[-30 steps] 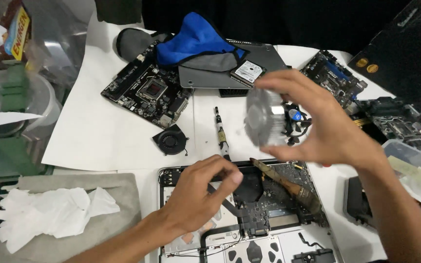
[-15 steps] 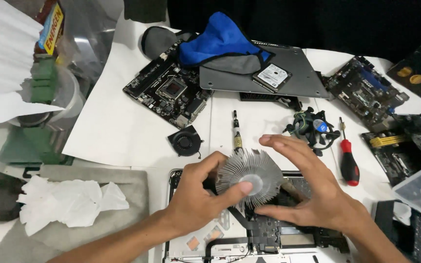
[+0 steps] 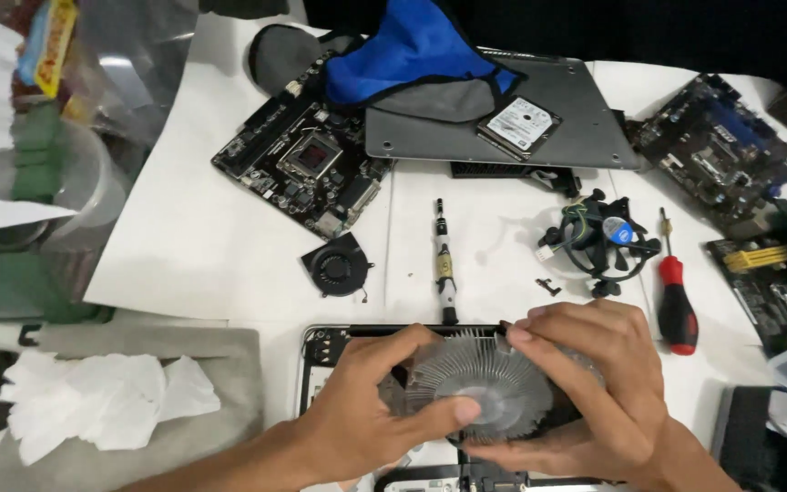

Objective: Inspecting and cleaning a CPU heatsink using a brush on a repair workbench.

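Observation:
Both hands grip a round, finned aluminium heatsink [image 3: 485, 387] low in the middle of the view, above an opened laptop chassis [image 3: 321, 351]. My left hand [image 3: 366, 410] holds its left side, with the thumb pressed on the flat centre disc. My right hand [image 3: 594, 387] wraps the right edge, fingers curled over the fins. Most of the laptop's inside is hidden under the hands and heatsink.
On the white table lie a black motherboard [image 3: 307, 164], a small black fan [image 3: 337, 266], a slim screwdriver [image 3: 445, 264], a cooler fan frame [image 3: 603, 239], a red-handled screwdriver [image 3: 676, 301], a grey laptop lid [image 3: 585, 128] with a hard drive [image 3: 521, 126], blue cloth [image 3: 416, 41], crumpled tissue [image 3: 102, 401].
The heatsink went from raised in my right hand alone to low over the laptop. My left hand now grips it too, and my view has tilted downward.

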